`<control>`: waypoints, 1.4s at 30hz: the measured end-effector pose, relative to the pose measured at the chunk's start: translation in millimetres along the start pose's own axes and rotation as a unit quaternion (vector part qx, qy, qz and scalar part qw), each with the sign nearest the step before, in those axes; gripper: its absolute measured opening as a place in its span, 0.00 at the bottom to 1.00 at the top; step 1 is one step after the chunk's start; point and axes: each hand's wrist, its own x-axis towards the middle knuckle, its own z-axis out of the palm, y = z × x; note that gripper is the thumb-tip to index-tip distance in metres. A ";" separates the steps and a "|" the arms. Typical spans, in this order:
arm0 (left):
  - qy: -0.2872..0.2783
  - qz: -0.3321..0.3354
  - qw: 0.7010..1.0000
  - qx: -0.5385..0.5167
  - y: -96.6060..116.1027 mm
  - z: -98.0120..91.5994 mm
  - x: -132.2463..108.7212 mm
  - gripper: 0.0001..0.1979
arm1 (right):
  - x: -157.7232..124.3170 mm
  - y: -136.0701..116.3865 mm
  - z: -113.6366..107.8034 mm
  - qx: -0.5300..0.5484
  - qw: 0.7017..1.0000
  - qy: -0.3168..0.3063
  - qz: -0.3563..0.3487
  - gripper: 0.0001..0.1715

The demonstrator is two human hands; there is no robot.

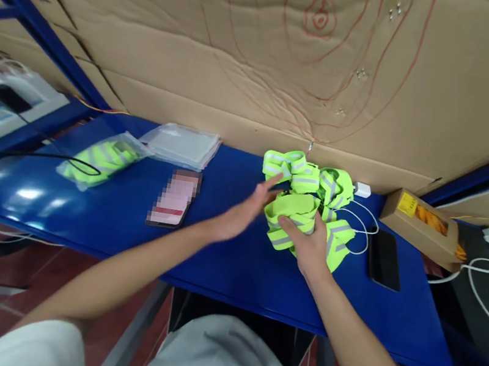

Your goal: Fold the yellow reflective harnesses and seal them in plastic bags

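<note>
A heap of neon-yellow reflective bands (309, 187) with grey stripes lies on the blue table (223, 260), near the cardboard wall. My left hand (244, 211) reaches toward the heap with fingers stretched out, its fingertips touching the nearest band. My right hand (308, 249) rests on the heap's front side, thumb and fingers closed on one folded band (290, 220).
A bagged set of yellow bands (102, 159) and a stack of clear plastic bags (183, 145) lie at the left. A phone (176, 198) sits left of my hands, a black phone (384, 259) with a white cable and charger (363, 190) to the right, beside a cardboard box (423, 227).
</note>
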 end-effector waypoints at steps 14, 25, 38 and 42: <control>0.238 -0.192 0.623 0.720 36.4 -161.5 43.2 0.17 | 0.2 0.4 -2.6 -0.016 0.999 0.017 0.025 0.33; 0.034 0.032 0.933 0.356 -19.0 -12.5 2.6 0.08 | 9.1 -5.7 -14.1 -0.110 0.985 -0.125 -0.049 0.32; 0.183 0.083 0.932 0.302 -17.7 -13.7 -16.2 0.10 | 10.8 -1.5 -11.1 -0.272 0.932 -0.240 -0.031 0.33; 0.128 0.179 0.879 0.422 -7.2 -2.0 -40.5 0.06 | 17.3 -1.6 -15.8 -0.117 0.969 -0.186 0.114 0.32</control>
